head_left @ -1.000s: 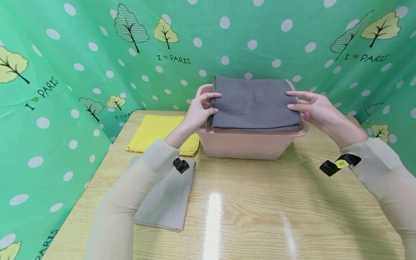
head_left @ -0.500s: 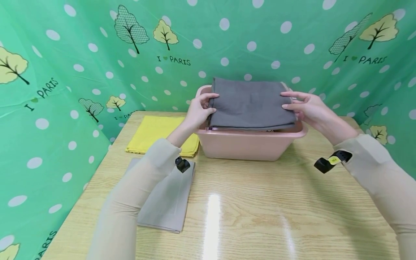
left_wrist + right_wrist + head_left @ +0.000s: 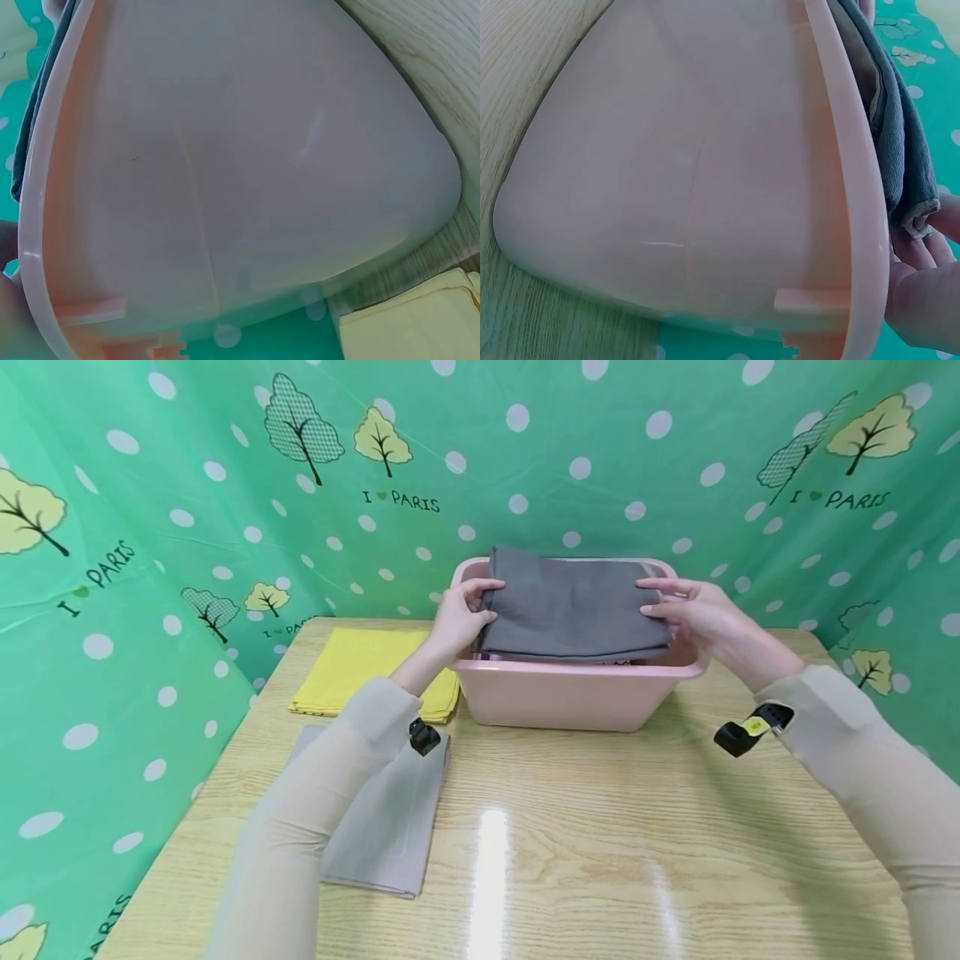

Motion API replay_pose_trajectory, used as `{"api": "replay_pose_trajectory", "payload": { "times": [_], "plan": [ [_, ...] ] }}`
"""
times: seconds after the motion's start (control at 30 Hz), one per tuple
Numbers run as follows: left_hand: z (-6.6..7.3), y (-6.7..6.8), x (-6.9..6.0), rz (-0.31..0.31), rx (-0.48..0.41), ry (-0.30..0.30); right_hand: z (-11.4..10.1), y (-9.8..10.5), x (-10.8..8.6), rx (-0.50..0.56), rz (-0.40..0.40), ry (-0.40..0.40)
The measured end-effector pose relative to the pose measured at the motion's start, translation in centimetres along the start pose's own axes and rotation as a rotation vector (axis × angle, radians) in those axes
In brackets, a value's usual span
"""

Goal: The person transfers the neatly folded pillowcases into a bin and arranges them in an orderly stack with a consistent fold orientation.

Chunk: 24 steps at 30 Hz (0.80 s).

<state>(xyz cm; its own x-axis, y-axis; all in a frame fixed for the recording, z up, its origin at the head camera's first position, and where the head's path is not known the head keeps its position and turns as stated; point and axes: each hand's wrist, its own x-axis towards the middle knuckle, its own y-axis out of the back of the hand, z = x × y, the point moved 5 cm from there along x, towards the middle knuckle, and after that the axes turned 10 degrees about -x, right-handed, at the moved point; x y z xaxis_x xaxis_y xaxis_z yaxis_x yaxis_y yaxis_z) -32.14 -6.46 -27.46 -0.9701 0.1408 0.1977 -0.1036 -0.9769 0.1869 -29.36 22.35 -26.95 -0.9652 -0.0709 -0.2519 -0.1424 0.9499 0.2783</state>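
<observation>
A folded dark grey cloth (image 3: 573, 606) lies level across the opening of a pink plastic basin (image 3: 555, 697). At its left edge my left hand (image 3: 459, 614) pinches the cloth between thumb and fingers. My right hand (image 3: 705, 614) grips the opposite edge the same way. In the right wrist view, the fingers hold a rolled-over end of the cloth (image 3: 907, 142) just above the basin rim (image 3: 862, 195). The left wrist view mostly shows the basin's outer wall (image 3: 240, 150), with a sliver of cloth past the rim. Most of the basin's inside is hidden under the cloth.
A folded yellow cloth (image 3: 360, 664) lies left of the basin. Nearer, partly behind the left sleeve, is a folded light grey cloth (image 3: 397, 827). All stand on a wooden table (image 3: 600, 827), with a green dotted curtain (image 3: 420, 435) behind and at the sides.
My right hand has moved left with its end of the cloth, and the cloth sits slightly lower. More of the basin's right inside shows. My left hand has barely moved.
</observation>
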Motion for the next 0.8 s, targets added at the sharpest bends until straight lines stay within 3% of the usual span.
{"api": "replay_pose_trajectory", "payload": {
  "times": [0.2,0.5,0.67,0.8],
  "plan": [
    [-0.10,-0.14,0.16,0.002,0.061,-0.015,0.28,-0.07,0.41,-0.008,0.027,-0.009],
    [-0.27,-0.28,0.42,0.009,0.152,-0.050,0.39,-0.41,0.65,-0.048,-0.011,-0.021],
    [-0.11,-0.48,0.18,0.004,0.210,-0.075,0.30,-0.29,0.76,-0.251,0.038,0.040],
    [0.43,-0.50,-0.36,-0.003,0.334,-0.139,-0.33,-0.58,0.22,-0.564,0.085,0.220]
  ]
}}
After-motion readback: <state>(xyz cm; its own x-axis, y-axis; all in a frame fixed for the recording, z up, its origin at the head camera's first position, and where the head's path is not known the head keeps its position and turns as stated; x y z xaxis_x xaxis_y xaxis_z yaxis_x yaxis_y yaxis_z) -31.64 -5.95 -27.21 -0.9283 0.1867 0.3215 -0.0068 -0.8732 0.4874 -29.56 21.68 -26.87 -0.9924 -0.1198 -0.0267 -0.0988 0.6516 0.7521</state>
